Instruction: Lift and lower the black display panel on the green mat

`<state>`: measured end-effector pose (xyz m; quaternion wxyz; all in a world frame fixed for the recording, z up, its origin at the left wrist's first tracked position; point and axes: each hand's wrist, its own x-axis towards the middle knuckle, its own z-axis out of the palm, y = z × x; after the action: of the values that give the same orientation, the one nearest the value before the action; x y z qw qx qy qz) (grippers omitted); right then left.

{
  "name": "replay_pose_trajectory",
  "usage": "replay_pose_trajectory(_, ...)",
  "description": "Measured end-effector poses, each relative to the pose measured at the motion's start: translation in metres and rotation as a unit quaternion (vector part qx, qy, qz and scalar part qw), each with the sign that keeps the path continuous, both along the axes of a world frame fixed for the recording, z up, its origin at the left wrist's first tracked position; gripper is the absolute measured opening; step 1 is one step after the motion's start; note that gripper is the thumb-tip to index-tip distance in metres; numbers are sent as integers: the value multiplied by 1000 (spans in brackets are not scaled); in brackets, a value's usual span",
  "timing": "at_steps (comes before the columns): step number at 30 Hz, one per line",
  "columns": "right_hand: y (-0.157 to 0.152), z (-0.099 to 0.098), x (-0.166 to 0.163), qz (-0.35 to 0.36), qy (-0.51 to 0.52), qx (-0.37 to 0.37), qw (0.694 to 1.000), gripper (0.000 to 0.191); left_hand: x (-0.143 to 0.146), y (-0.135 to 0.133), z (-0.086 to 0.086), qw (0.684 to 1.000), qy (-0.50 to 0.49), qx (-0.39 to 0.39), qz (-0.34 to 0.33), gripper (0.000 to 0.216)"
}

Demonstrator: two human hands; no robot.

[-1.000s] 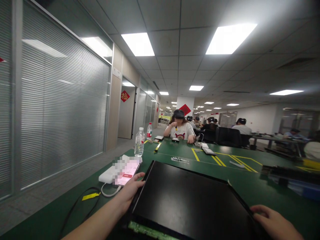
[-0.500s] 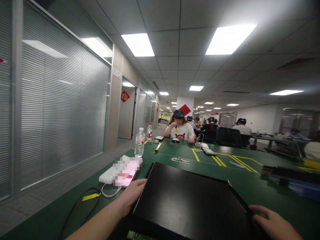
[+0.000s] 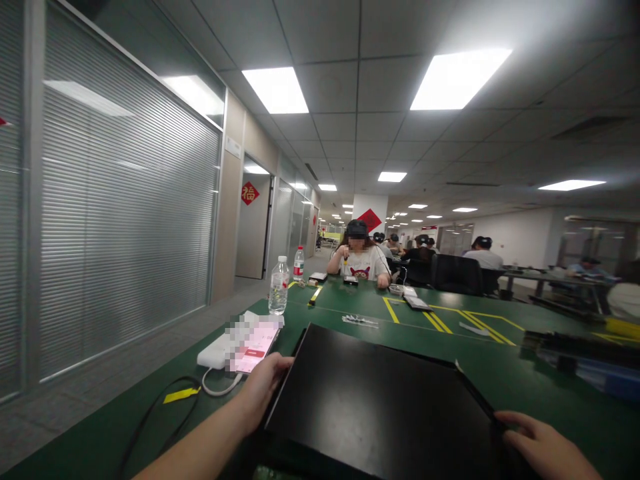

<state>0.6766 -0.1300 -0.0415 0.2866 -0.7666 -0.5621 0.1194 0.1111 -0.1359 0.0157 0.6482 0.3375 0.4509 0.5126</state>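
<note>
A large flat black panel lies tilted in front of me over the green table. My left hand grips its left edge, fingers curled round the rim. At the panel's right edge my right hand holds on, fingers bent over the side. A strip of green circuit board peeks out under the panel's near edge.
A phone rests on a white power bank with a cable, left of the panel. A water bottle stands beyond. A person sits at the table's far end; others sit further back. Dark parts lie at right.
The panel has been raised slightly at its near edge, so less of the green circuit board shows. Both hands keep their hold on the panel's edges.
</note>
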Motion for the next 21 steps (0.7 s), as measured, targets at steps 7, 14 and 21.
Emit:
replay_pose_trajectory(7, -1, 0, -2, -7, -4, 0, 1000, 47, 1, -3, -3, 986, 114, 106, -53, 49)
replay_pose_trajectory(14, -8, 4, -5, 0, -3, -1, 1000, 51, 0, -5, 1, 980, 149, 125, -51, 53)
replay_pose_trajectory(21, -8, 8, -9, -12, -10, 18, 1000, 61, 1, -2, 2, 976, 136, 165, -28, 57)
